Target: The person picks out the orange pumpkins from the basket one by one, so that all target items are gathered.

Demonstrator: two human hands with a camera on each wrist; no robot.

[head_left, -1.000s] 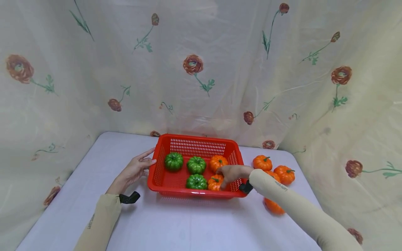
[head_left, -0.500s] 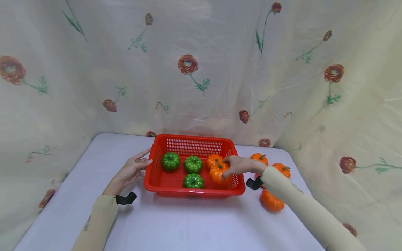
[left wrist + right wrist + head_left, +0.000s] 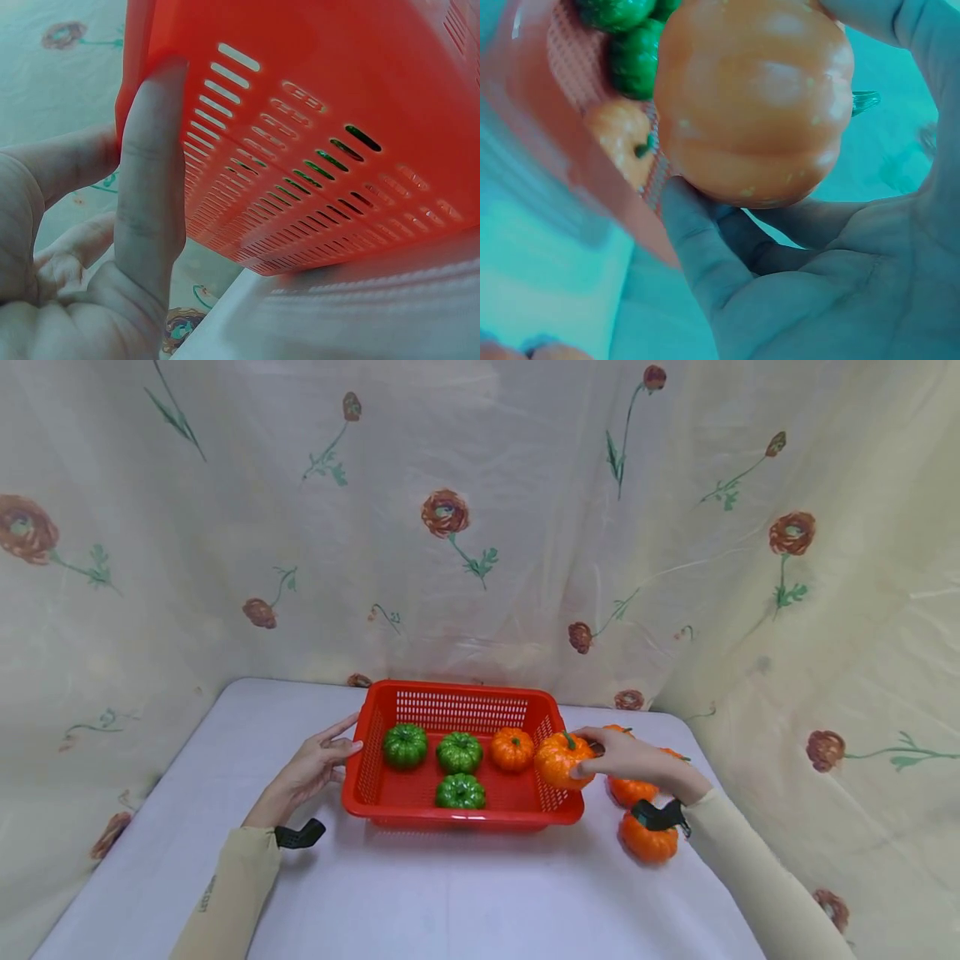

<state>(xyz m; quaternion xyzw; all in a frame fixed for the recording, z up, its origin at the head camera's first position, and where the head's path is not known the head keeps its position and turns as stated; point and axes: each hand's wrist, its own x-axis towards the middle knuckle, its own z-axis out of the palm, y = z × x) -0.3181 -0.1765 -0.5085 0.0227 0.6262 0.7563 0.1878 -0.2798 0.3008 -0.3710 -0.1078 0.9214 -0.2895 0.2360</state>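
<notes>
My right hand (image 3: 622, 756) grips a small orange pumpkin (image 3: 564, 760) with a green stem, held over the right side of a red plastic basket (image 3: 465, 818). The right wrist view shows this pumpkin up close, with fingers and thumb around it. Three green pumpkins (image 3: 405, 746) and one orange pumpkin (image 3: 512, 749) sit inside the basket. At the basket's left side is my left hand (image 3: 311, 768), its extended fingers touching the rim and outer wall. From the left wrist, one finger (image 3: 150, 180) lies straight against the slotted wall.
Several more orange pumpkins (image 3: 648, 839) lie on the white table (image 3: 450, 893) right of the basket, partly hidden by my right hand and wrist. A flower-patterned curtain (image 3: 525, 527) hangs behind the table and along both sides.
My right hand has lifted the front orange pumpkin from the basket floor and carried it right to the basket's right rim. The left hand keeps its place on the basket.
</notes>
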